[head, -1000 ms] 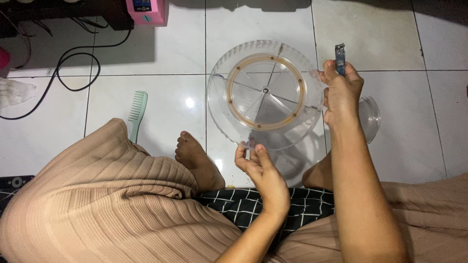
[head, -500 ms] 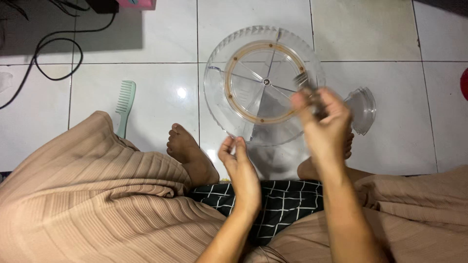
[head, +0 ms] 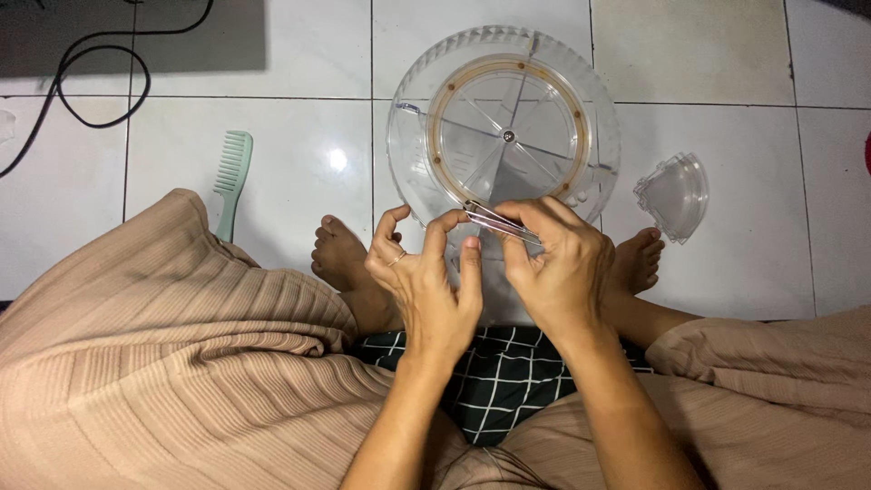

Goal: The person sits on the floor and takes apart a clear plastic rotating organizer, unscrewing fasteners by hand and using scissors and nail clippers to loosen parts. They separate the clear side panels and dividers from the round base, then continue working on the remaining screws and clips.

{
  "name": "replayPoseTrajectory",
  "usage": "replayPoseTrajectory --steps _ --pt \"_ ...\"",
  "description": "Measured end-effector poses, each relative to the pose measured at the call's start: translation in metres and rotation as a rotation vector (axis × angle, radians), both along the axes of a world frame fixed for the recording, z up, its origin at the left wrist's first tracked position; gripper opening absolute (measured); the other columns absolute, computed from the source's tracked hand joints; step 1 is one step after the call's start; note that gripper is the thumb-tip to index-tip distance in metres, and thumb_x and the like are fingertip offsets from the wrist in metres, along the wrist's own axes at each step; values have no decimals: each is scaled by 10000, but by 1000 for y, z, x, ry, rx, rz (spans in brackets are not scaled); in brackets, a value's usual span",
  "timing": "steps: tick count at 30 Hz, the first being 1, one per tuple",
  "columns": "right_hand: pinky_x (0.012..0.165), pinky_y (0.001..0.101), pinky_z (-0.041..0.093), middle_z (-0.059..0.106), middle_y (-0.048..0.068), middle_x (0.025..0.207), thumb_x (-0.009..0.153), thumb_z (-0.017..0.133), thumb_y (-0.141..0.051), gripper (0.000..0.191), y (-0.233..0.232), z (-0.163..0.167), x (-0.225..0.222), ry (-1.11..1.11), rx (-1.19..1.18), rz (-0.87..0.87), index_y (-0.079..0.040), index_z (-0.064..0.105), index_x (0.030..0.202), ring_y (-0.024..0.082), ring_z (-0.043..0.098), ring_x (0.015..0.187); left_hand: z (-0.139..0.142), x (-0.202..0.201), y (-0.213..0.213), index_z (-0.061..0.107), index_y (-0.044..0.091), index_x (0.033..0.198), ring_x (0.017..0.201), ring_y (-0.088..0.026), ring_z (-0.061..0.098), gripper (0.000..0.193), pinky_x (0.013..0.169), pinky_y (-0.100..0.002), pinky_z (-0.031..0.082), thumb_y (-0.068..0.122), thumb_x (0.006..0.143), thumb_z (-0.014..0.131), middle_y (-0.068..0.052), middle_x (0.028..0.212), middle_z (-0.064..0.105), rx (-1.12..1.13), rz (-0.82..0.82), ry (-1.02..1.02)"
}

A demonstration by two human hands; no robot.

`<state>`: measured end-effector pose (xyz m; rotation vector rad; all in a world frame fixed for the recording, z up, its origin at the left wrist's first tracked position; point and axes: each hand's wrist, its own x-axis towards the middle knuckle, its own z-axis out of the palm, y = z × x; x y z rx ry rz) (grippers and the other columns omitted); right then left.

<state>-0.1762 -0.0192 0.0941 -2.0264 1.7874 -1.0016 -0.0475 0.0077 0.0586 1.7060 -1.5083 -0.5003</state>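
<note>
Head view, looking straight down at a person seated on a white tiled floor with both hands meeting at the centre of the frame. The right hand pinches a small metal nail clipper between thumb and fingers; the clipper is a slim, silvery, shiny tool lying at a slant, its upper-left tip pointing toward the left hand. The left hand is curled, a ring on one finger, with its index fingertip brought up to the clipper's tip; whether the blades actually close on the nail cannot be told. The clipper sits just in front of the lower rim of a large round clear plastic container, which fills the upper centre of the frame and shows a tan ring and spoke-like dividers meeting at a small hub. To the right of the frame, apart from the container, lies a clear wedge-shaped plastic piece. A pale green comb lies on the floor at the left, partly against the person's beige ribbed clothing. Two bare feet show beside the hands, and a black checked cloth lies below them. A black cable loops in the upper left.
</note>
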Motion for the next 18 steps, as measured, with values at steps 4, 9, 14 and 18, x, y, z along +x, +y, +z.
replayPoseTrajectory --steps 4,9,14,18 --pt "642 355 541 738 47 907 844 718 -64 192 4 -6 -4 95 -72 37 -117 757 1025 257 712 751 -7 3 -2 732 169 1182 1338 -415 262 282 1143 -546 206 274 920 722 -268 1452 378 -6 -31 44" --pt "645 342 557 746 30 914 860 737 -80 172 7 -12 -6 99 -107 57 -125 764 1023 231 725 761 -15 2 0 753 203 1158 1394 -418 223 245 1165 -567 165 297 932 732 -256 1491 365 -43 -29 92" --pt "661 325 564 756 35 931 859 740 -61 182 9 -15 -7 54 -108 52 -109 771 1032 217 741 779 -15 4 -1 762 222 1152 1401 -417 189 224 1156 -573 135 328 962 708 -254 1496 351 -12 -73 82" --pt "727 334 570 748 59 961 851 719 -27 206 9 -18 -8 -67 -96 34 -79 753 1048 238 748 850 -13 7 -3 757 223 1167 1391 -405 196 249 1165 -575 130 349 959 703 -232 1491 364 -7 -116 -15"
